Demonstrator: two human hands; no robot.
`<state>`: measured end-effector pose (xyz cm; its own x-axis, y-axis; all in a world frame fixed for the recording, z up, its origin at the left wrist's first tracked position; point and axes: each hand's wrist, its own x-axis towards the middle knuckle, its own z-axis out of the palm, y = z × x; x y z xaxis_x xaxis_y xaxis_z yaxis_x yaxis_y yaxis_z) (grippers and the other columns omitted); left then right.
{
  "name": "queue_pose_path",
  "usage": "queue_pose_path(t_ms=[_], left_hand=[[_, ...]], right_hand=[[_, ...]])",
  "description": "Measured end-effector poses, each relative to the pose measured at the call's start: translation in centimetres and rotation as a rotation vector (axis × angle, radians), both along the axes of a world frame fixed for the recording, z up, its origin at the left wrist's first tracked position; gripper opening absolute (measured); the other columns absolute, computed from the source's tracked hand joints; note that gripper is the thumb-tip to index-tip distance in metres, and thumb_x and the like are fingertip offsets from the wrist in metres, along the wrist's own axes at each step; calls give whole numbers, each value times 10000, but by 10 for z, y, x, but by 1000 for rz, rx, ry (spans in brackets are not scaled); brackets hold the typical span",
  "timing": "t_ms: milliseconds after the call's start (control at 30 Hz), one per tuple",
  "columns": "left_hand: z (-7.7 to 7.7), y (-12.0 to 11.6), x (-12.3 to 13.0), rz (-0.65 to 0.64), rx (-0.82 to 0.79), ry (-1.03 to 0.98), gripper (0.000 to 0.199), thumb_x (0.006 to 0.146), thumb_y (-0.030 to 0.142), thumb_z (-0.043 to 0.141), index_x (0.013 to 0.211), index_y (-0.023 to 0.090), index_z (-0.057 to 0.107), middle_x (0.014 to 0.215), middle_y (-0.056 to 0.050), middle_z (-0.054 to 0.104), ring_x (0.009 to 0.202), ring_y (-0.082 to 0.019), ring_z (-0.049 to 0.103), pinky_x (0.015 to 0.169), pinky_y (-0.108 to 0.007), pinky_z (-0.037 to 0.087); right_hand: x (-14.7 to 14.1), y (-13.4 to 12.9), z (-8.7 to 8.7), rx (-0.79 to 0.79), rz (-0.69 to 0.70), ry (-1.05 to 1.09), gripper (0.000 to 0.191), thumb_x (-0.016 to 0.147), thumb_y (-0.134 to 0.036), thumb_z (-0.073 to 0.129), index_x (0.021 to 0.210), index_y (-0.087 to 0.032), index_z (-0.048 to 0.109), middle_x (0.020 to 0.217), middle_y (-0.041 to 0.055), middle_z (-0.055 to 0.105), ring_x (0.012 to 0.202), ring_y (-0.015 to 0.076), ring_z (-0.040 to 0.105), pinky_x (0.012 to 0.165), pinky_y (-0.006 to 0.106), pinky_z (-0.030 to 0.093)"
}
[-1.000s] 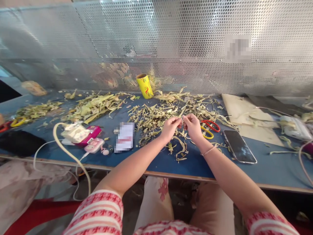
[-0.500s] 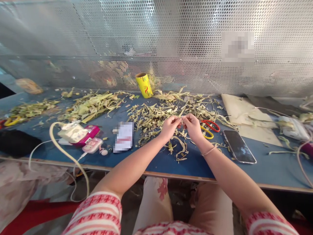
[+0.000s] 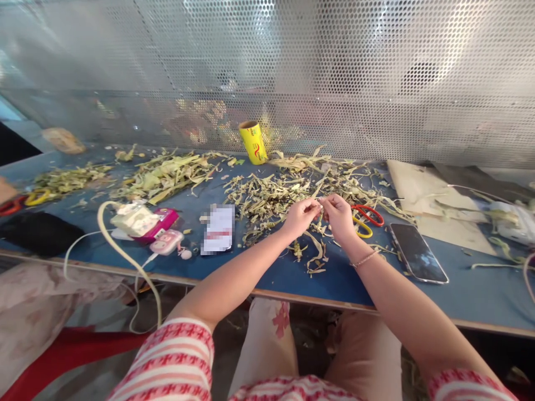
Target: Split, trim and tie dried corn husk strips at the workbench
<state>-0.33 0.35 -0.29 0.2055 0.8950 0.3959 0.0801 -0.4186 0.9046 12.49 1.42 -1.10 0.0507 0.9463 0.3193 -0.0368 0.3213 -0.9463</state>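
Note:
My left hand point(image 3: 301, 216) and my right hand point(image 3: 337, 217) meet fingertip to fingertip above the blue table. Both are pinched closed around something too small and too hidden to name. Beneath and behind them spreads a heap of dry, pale green plant scraps point(image 3: 267, 195). Scissors with a red and a yellow handle loop point(image 3: 368, 216) lie just right of my right hand. A few curled scraps point(image 3: 315, 253) rest on the table nearer to me, between my forearms.
Beyond the heap stands a yellow tube point(image 3: 253, 143), slightly tilted. A phone point(image 3: 419, 253) lies to the right, a lit screen point(image 3: 219, 231) to the left. Further left are a pink-and-white charger with cables point(image 3: 144, 223), another plant pile point(image 3: 171, 172) and a co-worker's hand point(image 3: 5, 190). A perforated metal panel point(image 3: 292, 72) rises behind.
The whole view has shifted, so things on the table appear a little further right. My hands keep their pinched pose together. A co-worker's hand has come into view at the left edge.

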Motion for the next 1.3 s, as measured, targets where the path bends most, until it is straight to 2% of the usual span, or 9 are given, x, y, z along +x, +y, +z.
queue_pose_path(t_ms=[100,300,467,633,800,967,1167,1300], left_hand=[[-2,1,2,-2,-87,-96,217,795,315,602,637,168,573,565,16,552,551,-106,512,585,-243,399],[-3,2,8,25,-320,-437,161,743,263,635,644,156,567,570,28,541,511,-74,476,540,-218,363],[3,-1,11,68,-399,-545,123,755,167,578,638,147,546,533,37,506,475,-62,446,519,-207,346],[0,-1,10,72,-322,-499,149,784,229,575,663,154,529,554,40,499,496,-66,440,524,-211,342],[4,-4,4,80,-121,-253,244,813,369,582,684,171,522,575,36,501,539,-82,452,562,-225,373],[9,-6,0,77,17,-82,270,829,378,562,656,177,510,566,29,499,538,-92,458,563,-234,372],[6,-7,0,63,79,2,246,848,360,537,684,177,523,572,29,490,522,-90,435,537,-231,345],[9,-8,0,64,64,-8,245,840,344,548,664,176,524,566,29,490,523,-89,438,540,-229,347]], right_hand=[[-1,0,1,12,5,20,285,755,-427,655,637,-215,504,429,-82,412,395,74,340,417,228,287],[-6,-4,6,40,66,63,281,738,-424,668,666,-212,499,435,-91,413,412,67,339,432,220,271],[-9,-6,9,20,110,120,295,717,-426,684,661,-211,489,439,-95,412,409,59,331,424,215,248],[-10,-8,10,13,124,139,326,705,-455,700,662,-210,490,439,-93,423,404,55,330,422,215,242],[-10,-8,11,1,110,197,347,695,-483,710,663,-213,493,404,-98,399,383,59,318,409,219,228],[-9,-7,11,-17,77,201,362,681,-501,715,659,-218,490,400,-98,385,377,58,302,401,220,222],[-7,-8,11,-24,50,190,341,694,-486,705,652,-213,504,409,-93,378,385,58,302,408,220,242],[-8,-7,11,-28,51,196,333,697,-475,702,652,-213,502,414,-93,377,387,59,307,406,220,240]])
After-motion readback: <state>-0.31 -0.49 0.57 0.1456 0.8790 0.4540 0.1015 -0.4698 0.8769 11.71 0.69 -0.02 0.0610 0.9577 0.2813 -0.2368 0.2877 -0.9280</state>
